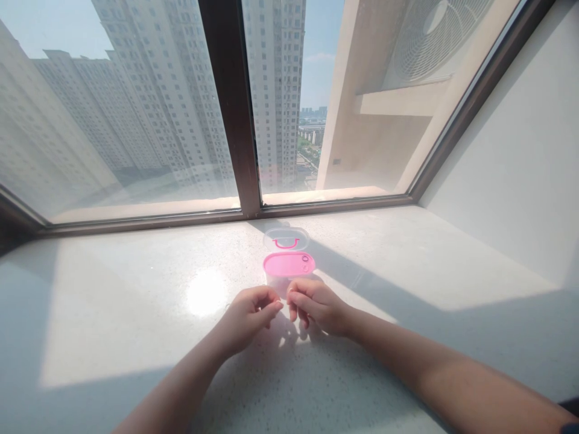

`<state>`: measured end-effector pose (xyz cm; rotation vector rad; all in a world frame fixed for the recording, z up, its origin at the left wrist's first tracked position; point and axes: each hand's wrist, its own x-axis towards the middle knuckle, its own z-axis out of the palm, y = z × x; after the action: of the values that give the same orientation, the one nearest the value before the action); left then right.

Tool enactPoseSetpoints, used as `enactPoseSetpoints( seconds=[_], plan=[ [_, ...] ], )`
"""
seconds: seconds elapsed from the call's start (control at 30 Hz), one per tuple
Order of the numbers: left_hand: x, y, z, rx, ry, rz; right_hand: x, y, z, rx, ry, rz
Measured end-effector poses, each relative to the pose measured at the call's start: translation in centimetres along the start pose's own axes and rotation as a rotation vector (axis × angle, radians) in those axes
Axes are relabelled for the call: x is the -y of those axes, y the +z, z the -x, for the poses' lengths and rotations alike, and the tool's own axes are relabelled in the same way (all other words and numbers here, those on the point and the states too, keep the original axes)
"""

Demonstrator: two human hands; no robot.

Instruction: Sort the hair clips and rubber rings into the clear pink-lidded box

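My left hand (254, 310) and my right hand (316, 304) face each other a small gap apart, just above the sill. Thumb and forefinger are pinched together on each; whatever they hold, if anything, is too small to make out. Right behind them stands an oval plastic box with a pink top (284, 264). A small dark ring (305, 259) lies near the right end of that pink surface, with a pale round spot below it. Behind the box is a clear oval lid (286, 236) with a pink curved handle.
A pale speckled window sill (136, 289) stretches under everything, with bright sun glare on the left and shadow bands on the right. A dark window frame (246, 120) rises behind the box. The white wall (511, 181) bounds the right side.
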<state>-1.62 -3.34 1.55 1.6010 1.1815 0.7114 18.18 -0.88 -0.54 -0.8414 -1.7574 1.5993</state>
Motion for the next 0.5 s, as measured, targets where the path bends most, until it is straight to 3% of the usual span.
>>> enactPoseSetpoints(
  seconds=[0.2,0.5],
  plan=[
    [0.12,-0.15,-0.08,-0.029,-0.035,0.075,0.13,-0.03,-0.09,0.131,0.076,-0.073],
    [0.65,-0.06,-0.36,0.017,0.017,-0.049,-0.23,0.06,-0.07,0.150,0.105,-0.070]
  ],
)
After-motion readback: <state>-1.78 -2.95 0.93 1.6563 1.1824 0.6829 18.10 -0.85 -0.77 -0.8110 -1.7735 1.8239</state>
